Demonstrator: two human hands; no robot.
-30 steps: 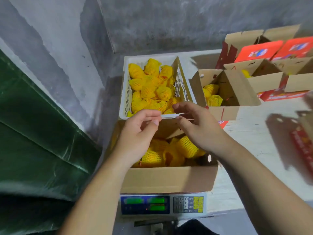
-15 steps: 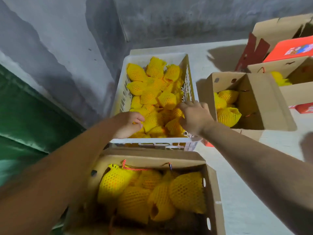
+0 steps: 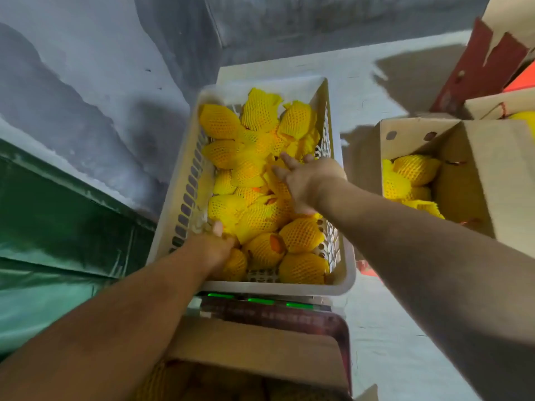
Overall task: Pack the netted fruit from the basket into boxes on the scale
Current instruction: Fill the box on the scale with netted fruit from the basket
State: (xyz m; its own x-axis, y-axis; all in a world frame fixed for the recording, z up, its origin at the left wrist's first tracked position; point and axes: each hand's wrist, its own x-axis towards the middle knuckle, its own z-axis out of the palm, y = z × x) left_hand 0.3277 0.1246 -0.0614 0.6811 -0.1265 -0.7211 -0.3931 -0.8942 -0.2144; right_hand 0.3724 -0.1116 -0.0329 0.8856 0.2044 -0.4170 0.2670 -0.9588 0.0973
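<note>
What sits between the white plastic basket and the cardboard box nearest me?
The scale's display bar, green digits lit, in the head view.

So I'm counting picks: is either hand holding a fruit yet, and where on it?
The left hand curls over the top of a netted fruit at the basket's near end. The right hand lies open on the pile, gripping nothing.

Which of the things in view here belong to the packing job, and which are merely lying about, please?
Job: white basket, netted fruit, box on the scale, scale, left hand, right hand.

Lying about: green tarpaulin, red-flapped cartons.
</note>
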